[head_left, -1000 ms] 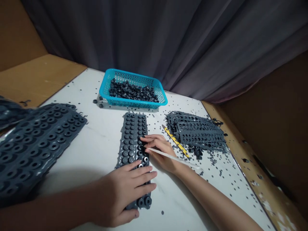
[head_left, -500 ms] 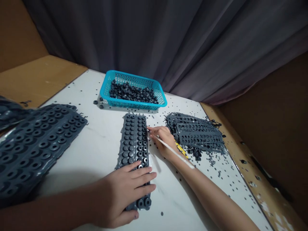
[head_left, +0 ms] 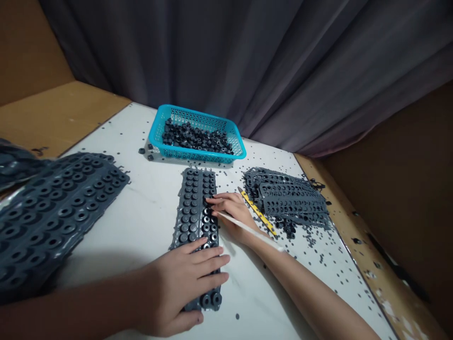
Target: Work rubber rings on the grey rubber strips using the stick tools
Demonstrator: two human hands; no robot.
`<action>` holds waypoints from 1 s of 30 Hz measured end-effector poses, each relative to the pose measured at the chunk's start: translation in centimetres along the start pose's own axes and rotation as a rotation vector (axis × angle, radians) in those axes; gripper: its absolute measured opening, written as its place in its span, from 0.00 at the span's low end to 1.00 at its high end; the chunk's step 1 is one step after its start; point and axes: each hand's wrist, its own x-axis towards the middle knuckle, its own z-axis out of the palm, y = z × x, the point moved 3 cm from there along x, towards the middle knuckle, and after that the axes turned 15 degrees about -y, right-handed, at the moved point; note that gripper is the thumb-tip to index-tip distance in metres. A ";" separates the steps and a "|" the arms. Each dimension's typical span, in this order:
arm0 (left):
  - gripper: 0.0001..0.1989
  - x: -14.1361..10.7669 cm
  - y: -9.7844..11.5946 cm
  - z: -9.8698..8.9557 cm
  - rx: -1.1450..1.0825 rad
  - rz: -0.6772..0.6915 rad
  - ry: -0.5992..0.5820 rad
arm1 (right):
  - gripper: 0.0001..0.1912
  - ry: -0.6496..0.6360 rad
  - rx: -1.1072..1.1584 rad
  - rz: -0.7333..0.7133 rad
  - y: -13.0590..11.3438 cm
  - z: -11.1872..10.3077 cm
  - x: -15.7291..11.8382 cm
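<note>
A dark grey rubber sheet (head_left: 190, 198) with rows of round moulded bushings lies lengthwise on the white tabletop. Fingers spread, my left hand (head_left: 187, 278) rests flat across its near end. My right hand (head_left: 233, 215) is closed around a thin white stick (head_left: 253, 231), held like a pen over the sheet's right-hand rows. The stick's tip is hidden by the fingers, so I cannot tell whether it touches a bushing. Just right of that hand lies a yellow cutter-like tool (head_left: 260, 212).
Behind the sheet stands a blue basket (head_left: 242, 152) with many loose black rubber pieces. On the left is a stack of moulded sheets (head_left: 63, 208). Sheets full of holes (head_left: 293, 196) are piled at right, beside loose bushings (head_left: 288, 229) and scattered small discs. A grey curtain (head_left: 212, 52) hangs behind.
My right hand has moved left and nearer with the white stick, from the sheet's right edge onto its right-hand rows. More of the yellow tool shows. My left hand has stayed put.
</note>
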 end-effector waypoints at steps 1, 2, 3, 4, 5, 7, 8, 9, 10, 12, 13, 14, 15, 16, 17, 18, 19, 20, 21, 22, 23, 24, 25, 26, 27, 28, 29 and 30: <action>0.35 0.0 0.0 0.0 0.002 -0.001 -0.005 | 0.04 -0.012 -0.073 -0.028 0.2 0.0 0.2; 0.35 0.0 0.0 0.0 0.005 -0.001 -0.009 | 0.05 -0.025 -0.145 -0.046 0.4 0.0 0.3; 0.35 0.0 0.0 0.0 0.008 0.000 -0.014 | 0.06 -0.027 -0.203 -0.051 0.6 0.0 0.5; 0.35 0.0 0.1 0.0 0.009 0.002 -0.018 | 0.06 -0.013 -0.240 -0.041 0.8 -0.2 0.7; 0.35 0.1 0.1 0.0 0.010 0.003 -0.022 | 0.07 0.015 -0.251 -0.015 1.0 -0.4 0.9; 0.35 0.1 0.0 0.0 0.011 0.001 -0.030 | 0.07 0.092 -0.197 0.060 1.2 -1.1 1.1; 0.35 0.1 0.0 0.1 0.011 0.000 -0.035 | 0.06 0.118 -0.142 0.094 1.2 -1.3 1.2; 0.35 0.1 0.0 0.1 0.010 -0.001 -0.037 | 0.05 0.127 -0.078 0.117 1.1 -1.5 1.2; 0.35 0.1 0.0 0.2 0.009 -0.001 -0.037 | 0.05 0.119 -0.013 0.129 0.9 -1.5 1.2; 0.35 0.1 0.0 0.2 0.005 0.001 -0.026 | 0.03 0.079 0.092 0.117 0.5 -1.4 1.2; 0.35 0.2 0.0 0.2 0.000 0.000 -0.018 | 0.03 0.059 0.125 0.107 0.3 -1.3 1.2; 0.35 0.2 0.0 0.1 -0.005 -0.001 -0.012 | 0.02 0.046 0.147 0.099 0.2 -1.1 1.2; 0.35 0.2 0.0 0.1 -0.010 -0.002 -0.011 | 0.02 0.040 0.157 0.094 0.1 -1.0 1.1; 0.35 0.2 0.0 0.1 -0.015 -0.003 -0.013 | 0.02 0.036 0.159 0.092 0.0 -0.9 1.1; 0.35 0.2 0.0 0.2 -0.020 -0.002 -0.018 | 0.02 0.034 0.153 0.092 0.0 -0.8 1.1; 0.35 0.3 0.0 0.2 -0.025 0.000 -0.022 | 0.03 0.031 0.139 0.094 0.0 -0.7 1.1; 0.35 0.3 0.0 0.2 -0.029 0.001 -0.022 | 0.03 0.027 0.118 0.092 0.0 -0.6 1.1; 0.35 0.3 0.0 0.2 -0.033 0.002 -0.020 | 0.03 0.020 0.087 0.084 0.1 -0.6 1.1; 0.34 0.3 0.0 0.2 -0.035 0.002 -0.015 | 0.03 0.012 0.048 0.070 0.2 -0.5 1.1; 0.34 0.3 0.0 0.1 -0.035 0.003 -0.012 | 0.04 0.003 -0.001 0.049 0.4 -0.5 1.2; 0.34 0.2 -0.1 0.1 -0.033 0.004 -0.014 | 0.04 -0.006 -0.056 0.024 0.5 -0.4 1.3; 0.34 0.2 -0.1 0.1 -0.031 0.005 -0.019 | 0.04 -0.013 -0.114 -0.002 0.8 -0.4 1.4; 0.34 0.2 -0.1 0.1 -0.027 0.006 -0.028 | 0.04 -0.012 -0.170 -0.018 1.1 -0.4 1.5; 0.34 0.2 -0.1 0.0 -0.024 0.008 -0.041 | 0.05 0.006 -0.218 -0.020 1.4 -0.4 1.7; 0.34 0.2 -0.1 0.0 -0.020 0.011 -0.055 | 0.05 0.030 -0.253 -0.007 1.8 -0.6 1.9; 0.34 0.2 -0.1 -0.1 -0.017 0.011 -0.068 | 0.06 0.063 -0.270 0.019 2.1 -0.8 2.0; 0.35 0.2 -0.1 -0.1 -0.015 0.010 -0.079 | 0.07 0.102 -0.264 0.054 2.4 -1.0 2.2; 0.35 0.3 -0.1 -0.2 -0.013 0.008 -0.090 | 0.07 0.138 -0.231 0.089 2.6 -1.3 2.3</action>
